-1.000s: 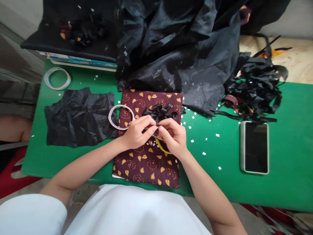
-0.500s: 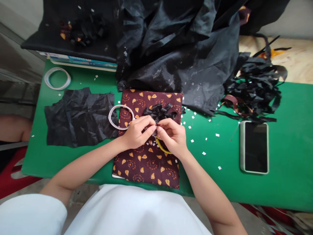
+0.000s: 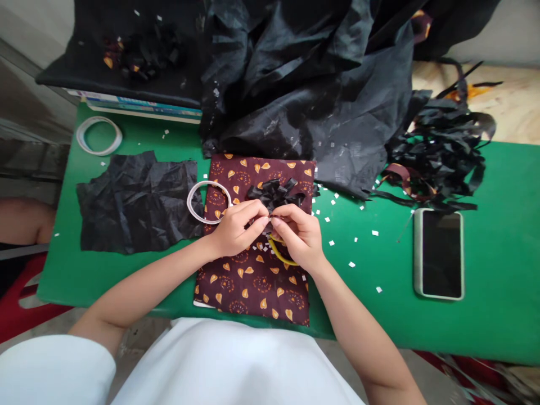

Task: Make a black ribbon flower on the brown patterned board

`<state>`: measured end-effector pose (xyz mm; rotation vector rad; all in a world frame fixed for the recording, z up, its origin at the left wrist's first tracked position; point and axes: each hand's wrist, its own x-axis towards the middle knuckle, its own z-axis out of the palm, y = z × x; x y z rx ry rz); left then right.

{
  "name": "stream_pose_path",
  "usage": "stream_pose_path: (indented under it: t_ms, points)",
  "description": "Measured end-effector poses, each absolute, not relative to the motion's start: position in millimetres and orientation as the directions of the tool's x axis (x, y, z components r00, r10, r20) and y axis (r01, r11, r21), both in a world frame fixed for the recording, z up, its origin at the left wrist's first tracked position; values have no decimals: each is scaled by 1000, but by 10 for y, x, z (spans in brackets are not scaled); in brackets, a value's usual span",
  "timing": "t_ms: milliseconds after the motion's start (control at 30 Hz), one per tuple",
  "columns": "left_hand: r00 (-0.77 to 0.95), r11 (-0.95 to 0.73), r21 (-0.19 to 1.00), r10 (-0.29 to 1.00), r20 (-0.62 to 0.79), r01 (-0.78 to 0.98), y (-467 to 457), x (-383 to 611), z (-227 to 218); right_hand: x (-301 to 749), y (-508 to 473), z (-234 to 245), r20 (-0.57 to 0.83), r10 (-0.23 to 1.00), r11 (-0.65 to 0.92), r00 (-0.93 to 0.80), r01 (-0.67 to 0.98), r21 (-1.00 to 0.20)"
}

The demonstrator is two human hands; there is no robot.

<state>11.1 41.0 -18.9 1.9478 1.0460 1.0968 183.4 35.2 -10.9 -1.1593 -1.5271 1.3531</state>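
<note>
My left hand (image 3: 240, 228) and my right hand (image 3: 298, 233) meet fingertip to fingertip above a maroon patterned cloth (image 3: 244, 287). Both are pinched closed. Whatever small thing sits between the fingertips is mostly hidden. Just beyond them, a bunch of black fabric strips (image 3: 276, 194) rests on the cloth. A curved yellow loop (image 3: 282, 253) shows partly from under my right hand. Beside my left wrist, a roll of white tape (image 3: 192, 208) overlaps the cloth's left edge. Small white bits lie on the cloth near my fingers.
A crumpled black fabric piece (image 3: 139, 205) and another tape roll (image 3: 79, 138) lie left on the green table (image 3: 498, 253). Black fabric (image 3: 304, 112) drapes the far side. To the right are a tangle of black strips (image 3: 447, 140), a phone (image 3: 441, 253) and scattered white bits.
Almost nothing differs. My hands stay together in the same place, with only a very slight shift of the fingers.
</note>
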Motion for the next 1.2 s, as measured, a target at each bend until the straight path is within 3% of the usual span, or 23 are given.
stream_pose_path:
  t_ms: [1200]
  points:
    - [343,-487,815,859,381,315,422,118,-197,1845,358,-148,3,957,64,-289,204,-977]
